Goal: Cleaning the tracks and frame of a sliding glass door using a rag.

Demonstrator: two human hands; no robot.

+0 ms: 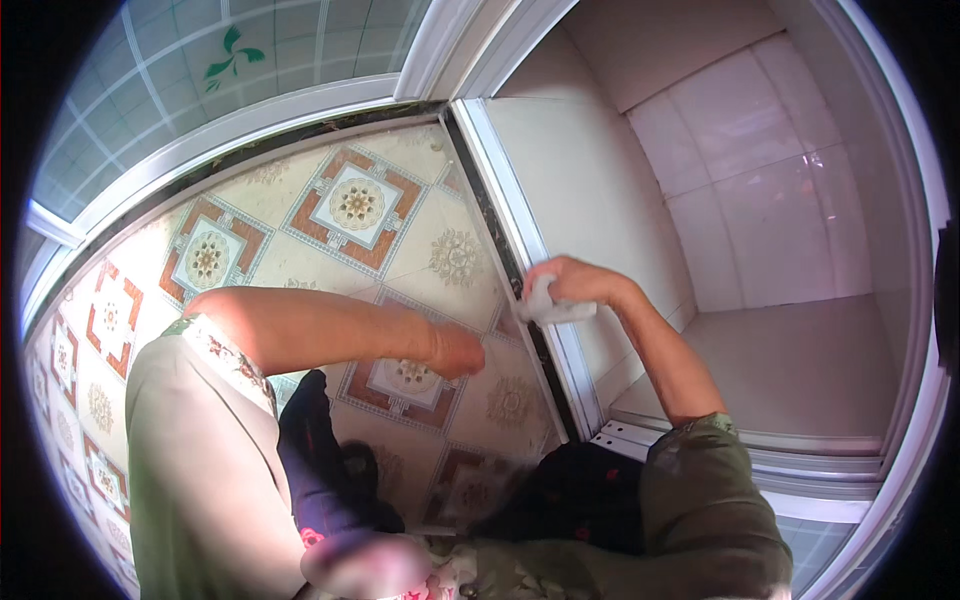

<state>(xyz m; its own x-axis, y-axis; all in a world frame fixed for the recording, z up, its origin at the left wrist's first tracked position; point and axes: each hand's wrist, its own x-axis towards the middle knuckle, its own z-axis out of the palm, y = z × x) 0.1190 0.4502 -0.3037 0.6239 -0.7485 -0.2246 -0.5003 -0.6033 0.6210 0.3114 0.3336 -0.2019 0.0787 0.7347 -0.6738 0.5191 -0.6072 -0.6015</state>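
Observation:
My right hand (pixel 574 281) grips a crumpled pale cloth (pixel 559 309) at the white sliding-door track (pixel 525 202), over the dark stone edging beside it. One end of the cloth hangs past my fingers towards the floor. My left hand (pixel 459 352) hangs above the patterned tile floor (pixel 457 255), to the left of the cloth. Its fingers are mostly turned away from view, and whether they are apart or closed does not show.
Beyond the track lies a tiled recess (pixel 750 172) with pale walls. A framed glass panel (pixel 285 52) with a green leaf motif borders the floor at the upper left. White metal rails (pixel 810 472) run at the lower right. My dark-clothed legs are below.

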